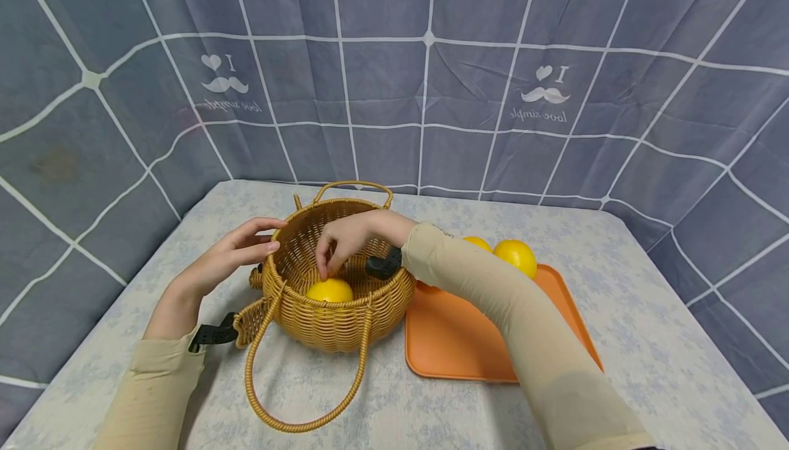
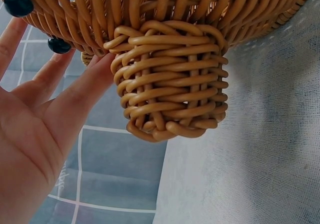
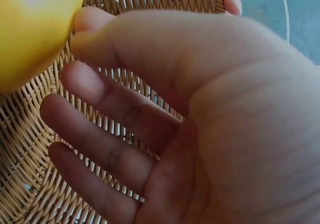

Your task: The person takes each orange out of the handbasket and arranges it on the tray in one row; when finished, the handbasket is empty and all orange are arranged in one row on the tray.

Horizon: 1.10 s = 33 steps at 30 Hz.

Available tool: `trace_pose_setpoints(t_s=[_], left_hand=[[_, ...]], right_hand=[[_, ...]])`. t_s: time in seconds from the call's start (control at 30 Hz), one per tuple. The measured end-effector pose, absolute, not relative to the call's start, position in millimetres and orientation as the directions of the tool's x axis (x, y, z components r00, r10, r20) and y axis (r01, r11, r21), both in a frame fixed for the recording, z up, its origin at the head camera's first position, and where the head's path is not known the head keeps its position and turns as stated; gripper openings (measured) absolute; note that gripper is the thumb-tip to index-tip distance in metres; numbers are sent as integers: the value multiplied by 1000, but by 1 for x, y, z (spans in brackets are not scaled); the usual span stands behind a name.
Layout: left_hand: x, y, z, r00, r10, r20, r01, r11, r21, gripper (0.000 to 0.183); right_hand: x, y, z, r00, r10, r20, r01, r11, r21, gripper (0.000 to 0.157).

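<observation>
A round wicker basket (image 1: 345, 327) stands on the table. Inside it, near the front rim, is a round yellow fruit (image 1: 331, 290), its lower part hidden by the weave. My right hand (image 1: 348, 239) reaches in from above, and its thumb and index fingertip pinch the top of the fruit; the other fingers (image 3: 95, 129) are loosely bent. At the basket's left rim, my left hand (image 1: 218, 261) touches the wicker with nearly straight fingers. A woven stub (image 2: 170, 84) and dark beads (image 2: 19, 3) stick out from the basket's side beside that hand.
To the right lies an orange tray (image 1: 459, 340), partly covered by the right forearm. Yellow fruits (image 1: 515, 257) sit at its far end. One basket handle (image 1: 302, 427) hangs down in front; another handle (image 1: 354, 183) stands at the back. A grey-blue curtain (image 1: 394, 80) closes off the rear.
</observation>
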<state>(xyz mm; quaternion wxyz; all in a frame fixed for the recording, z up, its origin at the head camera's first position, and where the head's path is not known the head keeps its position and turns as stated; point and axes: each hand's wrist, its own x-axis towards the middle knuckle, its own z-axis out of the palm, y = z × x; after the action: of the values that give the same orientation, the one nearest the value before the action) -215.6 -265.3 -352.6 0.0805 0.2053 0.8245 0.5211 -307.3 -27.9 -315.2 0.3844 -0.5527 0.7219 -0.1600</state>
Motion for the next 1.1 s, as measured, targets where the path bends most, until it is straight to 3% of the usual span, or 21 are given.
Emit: trace_pose_setpoints(t_s=[0.23, 0.53, 0.83, 0.93, 1.1], left_hand=[[-215, -265, -353, -904, 420, 80, 251, 372, 894, 43], [-216, -264, -352, -908, 414, 68, 241, 382, 892, 44], [-216, -265, -352, -905, 419, 76, 246, 369, 896, 43], [-216, -265, -352, -905, 418, 78, 248, 370, 895, 42], [-215, -265, -351, -906, 417, 80, 250, 372, 894, 43]], right_hand=[[-305, -29, -317, -59, -929, -365, -632, 318, -707, 12], [-303, -29, -316, -66, -929, -363, -654, 315, -687, 19], [-306, -29, -316, 19, -958, -285, -669, 200, -716, 10], [-306, -29, -316, 4, -954, -301, -671, 221, -708, 15], [-303, -28, -313, -84, -930, -358, -649, 323, -688, 21]])
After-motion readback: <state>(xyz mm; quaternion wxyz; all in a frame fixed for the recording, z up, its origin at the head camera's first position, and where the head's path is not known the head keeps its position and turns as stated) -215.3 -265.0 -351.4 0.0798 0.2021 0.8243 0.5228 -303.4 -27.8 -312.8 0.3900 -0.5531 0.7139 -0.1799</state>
